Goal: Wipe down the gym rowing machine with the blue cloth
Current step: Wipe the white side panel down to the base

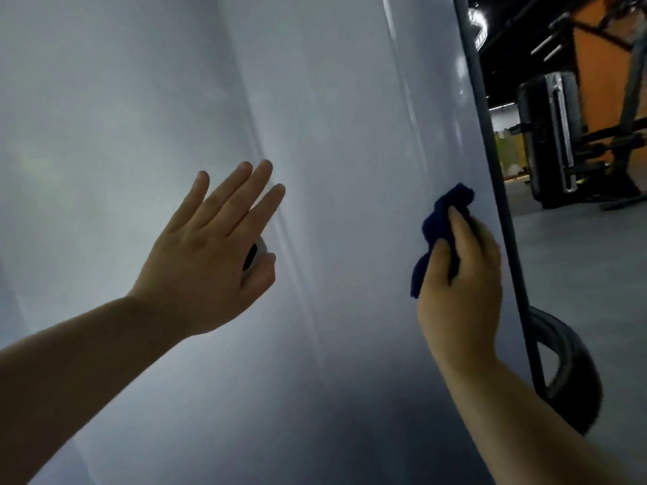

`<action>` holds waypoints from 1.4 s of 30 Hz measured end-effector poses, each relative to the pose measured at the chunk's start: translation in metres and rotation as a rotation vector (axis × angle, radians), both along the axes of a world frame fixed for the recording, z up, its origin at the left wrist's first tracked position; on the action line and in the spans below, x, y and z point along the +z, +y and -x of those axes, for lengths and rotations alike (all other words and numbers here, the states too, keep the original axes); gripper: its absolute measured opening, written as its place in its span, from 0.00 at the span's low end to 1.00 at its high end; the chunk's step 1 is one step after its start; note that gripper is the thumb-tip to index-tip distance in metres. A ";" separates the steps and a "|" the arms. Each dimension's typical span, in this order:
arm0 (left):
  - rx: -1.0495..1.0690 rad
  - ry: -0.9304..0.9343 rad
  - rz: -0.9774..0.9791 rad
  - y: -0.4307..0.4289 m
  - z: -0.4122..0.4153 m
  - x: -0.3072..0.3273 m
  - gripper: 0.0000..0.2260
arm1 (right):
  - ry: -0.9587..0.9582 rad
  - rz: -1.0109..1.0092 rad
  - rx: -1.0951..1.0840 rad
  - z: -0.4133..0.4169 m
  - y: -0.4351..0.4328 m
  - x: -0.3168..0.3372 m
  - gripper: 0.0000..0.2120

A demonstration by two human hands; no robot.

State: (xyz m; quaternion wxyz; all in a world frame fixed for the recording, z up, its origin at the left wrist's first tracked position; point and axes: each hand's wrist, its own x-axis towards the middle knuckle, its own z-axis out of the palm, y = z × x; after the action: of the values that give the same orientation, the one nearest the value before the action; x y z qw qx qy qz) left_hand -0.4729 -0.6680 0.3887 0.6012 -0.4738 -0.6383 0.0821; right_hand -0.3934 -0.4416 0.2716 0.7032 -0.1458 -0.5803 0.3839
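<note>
A wide pale grey panel (350, 117) of the machine fills most of the view, close in front of me. My right hand (462, 295) grips a bunched dark blue cloth (439, 218) and holds it against the panel near its right edge. My left hand (210, 253) is raised in front of the panel's middle with the fingers straight and spread. A small white and black object (255, 255) shows behind its palm by the thumb. Whether the palm touches the panel is hidden.
A dark grey strip (490, 162) runs down the panel's right edge, ending by a black curved part (574, 372) low on the right. Beyond it lie grey gym floor (577, 260) and a black and orange weight machine (549, 141).
</note>
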 end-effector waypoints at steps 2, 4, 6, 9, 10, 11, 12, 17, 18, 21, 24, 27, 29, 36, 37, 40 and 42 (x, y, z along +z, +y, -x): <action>-0.004 0.020 0.038 0.008 -0.004 0.008 0.28 | -0.091 -0.466 -0.099 0.004 -0.014 -0.022 0.20; 0.006 0.031 0.063 0.021 -0.010 0.016 0.28 | -0.185 -0.871 -0.089 0.002 -0.012 -0.038 0.20; 0.022 0.040 0.093 0.036 -0.014 0.022 0.28 | -0.208 -0.839 -0.115 -0.003 0.011 -0.042 0.19; 0.061 0.076 0.157 0.050 -0.017 0.029 0.27 | -0.039 -0.078 0.003 -0.005 0.047 -0.044 0.19; 0.076 0.092 0.173 0.053 -0.018 0.031 0.28 | 0.034 0.196 0.086 -0.003 0.051 -0.039 0.20; 0.085 0.107 0.185 0.056 -0.018 0.033 0.28 | 0.082 0.360 0.156 0.002 0.046 -0.029 0.20; 0.083 0.119 0.193 0.059 -0.019 0.035 0.28 | 0.081 0.382 0.178 0.005 0.036 -0.019 0.21; 0.033 0.127 0.242 0.077 -0.023 0.045 0.27 | 0.009 -0.287 -0.009 0.003 0.004 0.001 0.20; 0.025 0.122 0.255 0.081 -0.025 0.047 0.27 | -0.018 -0.355 -0.063 0.004 0.016 -0.004 0.20; 0.009 0.127 0.289 0.095 -0.032 0.052 0.27 | 0.052 -0.004 0.039 0.003 0.042 -0.007 0.20; 0.012 0.147 0.290 0.110 -0.037 0.052 0.28 | 0.086 0.386 0.232 0.000 0.045 0.027 0.23; 0.029 0.136 0.288 0.123 -0.038 0.047 0.28 | -0.028 0.098 0.263 -0.009 0.053 0.071 0.24; 0.045 0.159 0.309 0.128 -0.036 0.042 0.28 | -0.070 -0.084 0.216 -0.010 0.062 0.080 0.23; 0.036 0.152 0.302 0.135 -0.039 0.033 0.26 | -0.001 0.682 0.155 -0.006 0.028 -0.051 0.22; 0.040 0.142 0.323 0.135 -0.040 0.028 0.27 | -0.029 0.659 0.152 -0.009 0.019 -0.055 0.23; 0.045 0.136 0.413 0.135 -0.043 0.008 0.27 | -0.048 0.415 0.286 -0.018 0.029 -0.027 0.23; 0.047 0.126 0.457 0.132 -0.043 -0.006 0.27 | -0.090 0.163 0.311 -0.026 0.040 -0.006 0.22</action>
State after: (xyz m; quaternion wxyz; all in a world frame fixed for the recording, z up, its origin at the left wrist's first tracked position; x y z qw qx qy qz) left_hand -0.4301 -0.5359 0.3829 0.5149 -0.5767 -0.5749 0.2680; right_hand -0.3676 -0.4016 0.2651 0.5946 -0.1279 -0.5939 0.5266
